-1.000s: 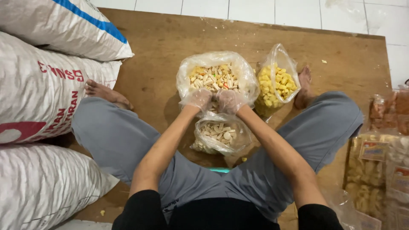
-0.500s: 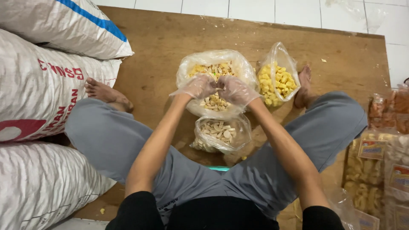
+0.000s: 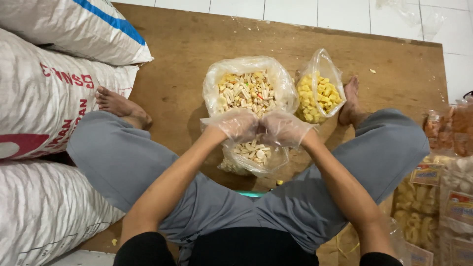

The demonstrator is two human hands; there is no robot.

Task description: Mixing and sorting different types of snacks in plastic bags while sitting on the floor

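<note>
Two clear-gloved hands, left hand and right hand, now drawn back from the big clear bag of pale crackers | fingers curled together, pinching the rim of the small clear cracker bag at frame centre | filling goes on.

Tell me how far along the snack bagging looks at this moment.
Done: sealed packets are stacked at the person's right. In hand: the left hand and right hand, both in thin plastic gloves, meet above a small bag partly filled with pale crackers. Left: the big bag of mixed crackers and the bag of yellow pieces are both well filled.
</note>
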